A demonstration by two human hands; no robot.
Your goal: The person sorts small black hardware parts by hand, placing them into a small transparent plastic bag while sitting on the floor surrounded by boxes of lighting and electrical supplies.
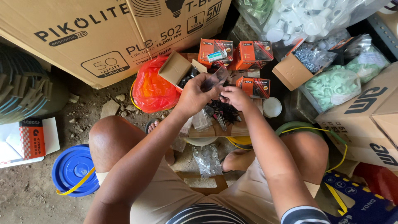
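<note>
Both hands [215, 95] hold, apparently, a clear plastic bag [214, 79] between them.

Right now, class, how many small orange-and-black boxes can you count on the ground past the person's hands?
3. One orange-and-black box stands at the back left, a second beside it to the right, and a third lies nearer, just right of the hands. Others may be hidden.

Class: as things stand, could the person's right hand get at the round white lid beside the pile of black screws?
Probably yes. The right hand hovers over the black screws, and the white lid lies uncovered just to its right with nothing between them.
</note>
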